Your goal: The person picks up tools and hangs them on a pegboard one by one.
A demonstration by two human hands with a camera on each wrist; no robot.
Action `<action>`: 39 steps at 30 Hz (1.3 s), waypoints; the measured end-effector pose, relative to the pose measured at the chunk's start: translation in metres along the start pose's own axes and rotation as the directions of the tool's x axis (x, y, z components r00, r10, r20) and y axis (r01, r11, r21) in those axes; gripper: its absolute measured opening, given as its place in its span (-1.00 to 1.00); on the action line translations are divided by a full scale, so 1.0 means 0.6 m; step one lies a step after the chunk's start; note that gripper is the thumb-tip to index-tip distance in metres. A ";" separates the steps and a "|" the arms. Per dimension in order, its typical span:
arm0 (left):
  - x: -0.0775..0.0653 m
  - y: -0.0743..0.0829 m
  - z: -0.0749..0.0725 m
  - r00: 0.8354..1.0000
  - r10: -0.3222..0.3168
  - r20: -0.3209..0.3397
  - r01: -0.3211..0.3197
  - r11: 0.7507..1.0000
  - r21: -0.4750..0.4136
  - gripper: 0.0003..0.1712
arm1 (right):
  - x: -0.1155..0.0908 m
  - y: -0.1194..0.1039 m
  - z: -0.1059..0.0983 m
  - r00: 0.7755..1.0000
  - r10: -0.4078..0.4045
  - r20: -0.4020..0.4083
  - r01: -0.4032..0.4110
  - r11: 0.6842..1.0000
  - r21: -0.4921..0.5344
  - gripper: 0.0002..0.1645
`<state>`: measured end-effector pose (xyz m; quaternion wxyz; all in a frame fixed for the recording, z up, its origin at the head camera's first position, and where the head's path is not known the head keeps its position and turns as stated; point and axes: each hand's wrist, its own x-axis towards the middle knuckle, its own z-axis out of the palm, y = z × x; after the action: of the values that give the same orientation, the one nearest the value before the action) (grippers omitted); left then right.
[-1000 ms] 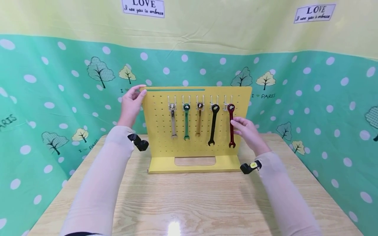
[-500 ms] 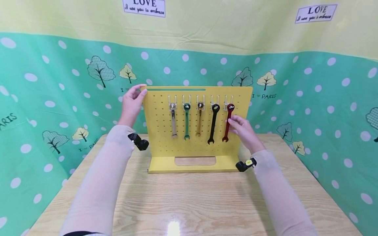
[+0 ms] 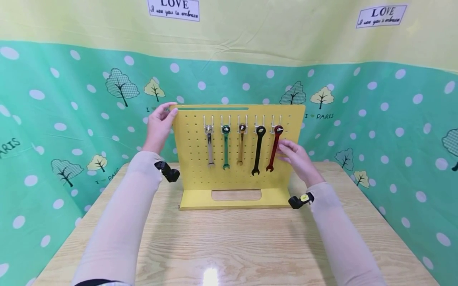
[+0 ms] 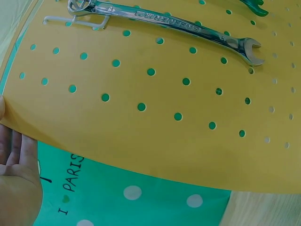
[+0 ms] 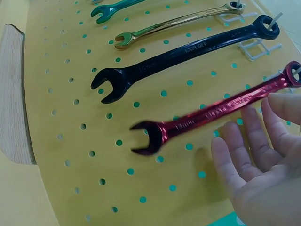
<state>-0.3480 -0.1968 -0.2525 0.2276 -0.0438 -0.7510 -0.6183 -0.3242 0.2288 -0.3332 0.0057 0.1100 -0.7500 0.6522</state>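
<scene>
1. Head view: yellow pegboard stands upright on its base on the wooden counter, in front of a green dotted backdrop.
2. Five wrenches hang in a row from white hooks: silver wrench, green wrench, gold wrench, black wrench, red wrench.
3. Red wrench hangs by its ring end from the rightmost hook, shaft tilted, open end swung toward the black wrench; the two do not touch. Right wrist view shows its open end blurred.
4. Right hand is at the right side of the red wrench, fingers straight and loosely spread. Fingertips lie at the shaft; whether they actually touch it, cannot tell. Grip apart, closed round nothing.
5. Left hand holds the board's upper left corner, fingers curled over the edge, thumb on the front face. Left wrist view shows only fingers and part of the palm behind the board edge, with the silver wrench above.
6. Both arms are in pale sleeves; a black camera mount sits at the right wrist, another at the left.
7. Two "LOVE" signs on the yellow wall band above.
</scene>
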 end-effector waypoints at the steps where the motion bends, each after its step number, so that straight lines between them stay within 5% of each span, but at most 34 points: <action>1: 0.000 0.000 0.000 1.000 -0.001 0.003 0.001 1.000 -0.002 -0.54 | -0.001 0.001 -0.002 1.000 -0.001 0.002 0.001 1.000 -0.004 -0.36; 22: 0.001 0.003 0.000 1.000 -0.015 0.009 0.015 1.000 -0.009 -0.51 | -0.031 0.020 -0.034 0.998 0.023 0.055 -0.020 0.998 -0.063 -0.32; 39: -0.017 0.000 -0.031 0.990 -0.021 0.140 0.024 1.000 -0.015 -0.21 | -0.053 0.035 -0.059 0.996 0.056 0.066 -0.046 0.988 -0.147 -0.26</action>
<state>-0.3336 -0.2120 -0.2539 0.1669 -0.0805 -0.7605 -0.6224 -0.3013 0.2713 -0.3532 -0.0294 0.1130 -0.7978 0.5915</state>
